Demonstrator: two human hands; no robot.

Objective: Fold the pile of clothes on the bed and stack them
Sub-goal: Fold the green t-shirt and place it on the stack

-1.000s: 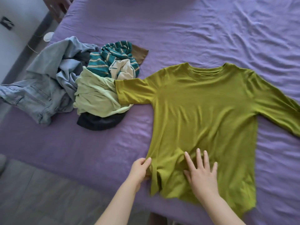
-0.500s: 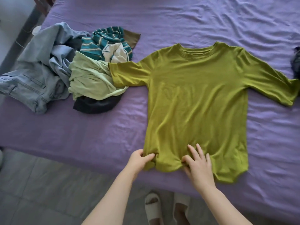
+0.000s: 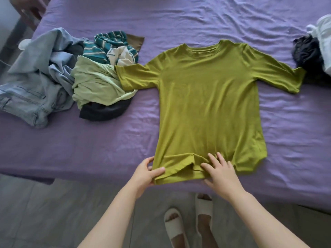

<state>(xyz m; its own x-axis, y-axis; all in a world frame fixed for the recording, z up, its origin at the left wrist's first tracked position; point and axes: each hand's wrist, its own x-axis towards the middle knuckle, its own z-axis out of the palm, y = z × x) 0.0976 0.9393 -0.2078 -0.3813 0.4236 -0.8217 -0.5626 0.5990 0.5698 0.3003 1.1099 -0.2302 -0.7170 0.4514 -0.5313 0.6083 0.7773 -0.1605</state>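
Note:
An olive-green T-shirt lies spread flat on the purple bed, neck away from me, both sleeves out. Its left sleeve rests on the pile. My left hand pinches the shirt's lower left hem corner at the bed's near edge. My right hand lies on the bunched hem just right of it, thumb and fingers gripping the fold. The unfolded pile sits at the left: blue jeans, a pale green garment, a teal striped top and a dark piece.
More clothes lie at the right edge: a dark garment and a white one. The bed's near edge runs just under my hands, with grey floor below and my feet in white slippers. A chair stands at the far left.
The shirt's rumpled lower part has been pulled toward me and flattened, with both sleeves now in view. My hands have moved down to the hem at the bed's edge.

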